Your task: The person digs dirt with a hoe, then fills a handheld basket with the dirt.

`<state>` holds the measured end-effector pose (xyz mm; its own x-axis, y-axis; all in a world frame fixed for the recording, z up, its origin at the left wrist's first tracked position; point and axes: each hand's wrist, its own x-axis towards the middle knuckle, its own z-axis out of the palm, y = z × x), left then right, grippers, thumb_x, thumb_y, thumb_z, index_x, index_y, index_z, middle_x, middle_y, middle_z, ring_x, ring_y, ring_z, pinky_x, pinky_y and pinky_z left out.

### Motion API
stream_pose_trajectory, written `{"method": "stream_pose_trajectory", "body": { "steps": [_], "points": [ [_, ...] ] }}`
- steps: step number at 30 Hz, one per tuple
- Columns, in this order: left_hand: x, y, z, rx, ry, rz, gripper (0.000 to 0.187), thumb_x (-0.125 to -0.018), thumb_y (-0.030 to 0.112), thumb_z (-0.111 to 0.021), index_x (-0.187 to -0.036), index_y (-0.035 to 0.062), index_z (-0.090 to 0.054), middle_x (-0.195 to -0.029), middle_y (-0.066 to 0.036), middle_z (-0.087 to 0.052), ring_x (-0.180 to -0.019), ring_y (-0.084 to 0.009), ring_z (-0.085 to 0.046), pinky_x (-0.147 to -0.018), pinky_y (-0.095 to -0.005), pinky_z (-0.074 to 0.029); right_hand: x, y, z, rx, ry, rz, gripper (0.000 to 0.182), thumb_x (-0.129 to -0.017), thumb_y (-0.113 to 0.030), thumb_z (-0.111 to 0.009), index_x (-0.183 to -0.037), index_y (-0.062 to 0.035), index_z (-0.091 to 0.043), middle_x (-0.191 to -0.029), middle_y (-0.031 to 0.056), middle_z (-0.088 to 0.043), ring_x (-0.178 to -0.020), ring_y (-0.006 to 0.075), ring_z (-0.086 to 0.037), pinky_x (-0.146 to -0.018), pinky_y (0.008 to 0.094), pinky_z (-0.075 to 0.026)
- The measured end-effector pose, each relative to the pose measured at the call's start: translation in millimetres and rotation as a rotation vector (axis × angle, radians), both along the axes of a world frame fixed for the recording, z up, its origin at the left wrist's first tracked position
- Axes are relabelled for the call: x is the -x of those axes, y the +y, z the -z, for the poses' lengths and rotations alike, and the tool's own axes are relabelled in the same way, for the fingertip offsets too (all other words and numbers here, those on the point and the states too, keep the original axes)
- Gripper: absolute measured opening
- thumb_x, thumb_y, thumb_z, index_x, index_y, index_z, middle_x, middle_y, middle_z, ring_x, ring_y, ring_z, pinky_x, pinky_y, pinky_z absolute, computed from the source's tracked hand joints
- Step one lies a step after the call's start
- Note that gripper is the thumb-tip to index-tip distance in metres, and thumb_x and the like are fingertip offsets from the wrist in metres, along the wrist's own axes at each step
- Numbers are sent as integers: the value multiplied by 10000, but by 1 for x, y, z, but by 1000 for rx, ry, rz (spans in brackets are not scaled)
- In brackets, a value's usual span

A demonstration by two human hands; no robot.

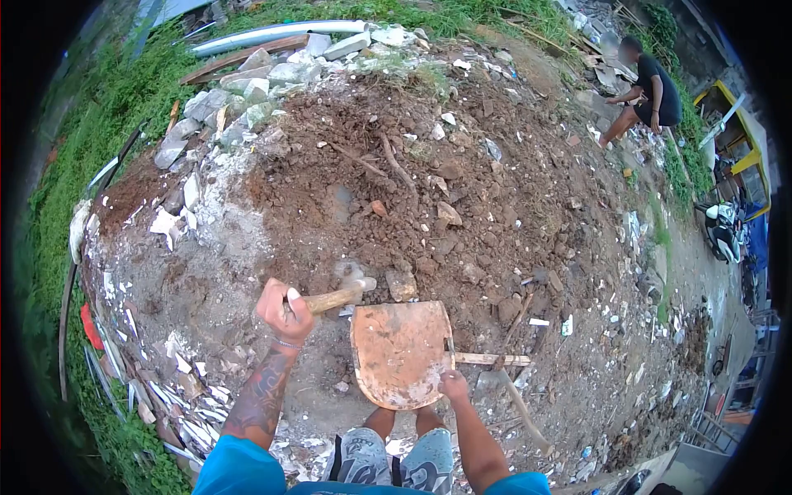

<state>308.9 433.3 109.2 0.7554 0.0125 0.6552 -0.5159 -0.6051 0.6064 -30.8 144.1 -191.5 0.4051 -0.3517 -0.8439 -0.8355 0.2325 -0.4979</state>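
My left hand (285,312) is closed round the wooden handle of a hoe (334,299), whose far end points right, over the soil. The hoe's head is pale and blurred against the ground. To its right, a worn orange panel (402,351) with rounded corners and a slot in its right side tilts in front of my shins. Fingers of my right hand (452,385) grip the panel's lower right edge. A stone (402,285) lies just beyond the panel's top edge.
Loose brown soil (462,239) with stones and roots spreads ahead. Another long-handled tool (516,404) lies at right. Broken concrete (289,73) and a pipe (280,35) line the far left. A person (657,95) bends at the upper right; a motorbike (723,233) stands below.
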Motion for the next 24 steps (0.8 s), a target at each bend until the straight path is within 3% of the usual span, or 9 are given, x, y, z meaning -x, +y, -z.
{"method": "stream_pose_trajectory", "body": {
  "steps": [3, 9, 11, 15, 17, 21, 24],
  "points": [
    [52, 15, 8, -33, 24, 19, 206, -841, 146, -506, -667, 37, -480, -612, -114, -498, -536, -273, -525, -488, -373, -390, -42, 21, -54, -150, -46, 267, 349, -874, -241, -642, -1140, -45, -530, -981, 133, -635, -794, 240, -663, -666, 338, -549],
    [108, 45, 22, -28, 98, -15, 190, -821, 177, -520, -694, 38, -497, -641, -103, -518, -556, -274, -549, -496, -372, -414, -169, 141, -117, -552, -79, -64, 559, -907, -400, -601, -1276, -1, -469, -1197, 163, -593, -1032, 283, -619, -872, 391, -500],
    [120, 51, 27, -23, 122, -20, 184, -814, 185, -522, -701, 41, -501, -647, -98, -521, -562, -270, -556, -496, -372, -414, -209, 167, -130, -633, -150, -113, 531, -902, -418, -608, -1201, 16, -544, -1155, 156, -625, -1002, 272, -628, -872, 367, -488],
    [132, 59, 30, -44, 193, -35, 93, -770, 166, -550, -774, 76, -524, -715, -74, -561, -584, -249, -566, -498, -357, -407, -251, 155, -104, -130, -83, -646, 497, -866, -448, -640, -1034, 19, -642, -1002, 136, -679, -943, 223, -635, -857, 318, -475],
    [133, 58, 30, -28, 250, -63, 114, -807, 183, -513, -768, 77, -530, -687, -84, -545, -580, -257, -558, -522, -376, -421, -274, 119, -74, 126, -126, -844, 484, -844, -451, -663, -956, 19, -669, -925, 118, -692, -898, 196, -633, -846, 301, -473],
    [134, 52, 23, 5, 368, -103, 74, -770, 150, -531, -762, 77, -535, -705, -71, -557, -582, -243, -572, -512, -364, -451, -378, 23, -3, 281, -215, -825, 497, -808, -421, -706, -1015, 26, -644, -928, 125, -691, -879, 177, -633, -812, 323, -494],
    [135, 51, 24, 17, 442, -92, 127, -792, 173, -486, -772, 56, -531, -711, -101, -537, -622, -238, -538, -526, -364, -434, -505, -21, 23, 553, -237, -828, 585, -759, -441, -724, -1082, 31, -606, -993, 177, -677, -925, 266, -644, -827, 364, -497]
  ]
}}
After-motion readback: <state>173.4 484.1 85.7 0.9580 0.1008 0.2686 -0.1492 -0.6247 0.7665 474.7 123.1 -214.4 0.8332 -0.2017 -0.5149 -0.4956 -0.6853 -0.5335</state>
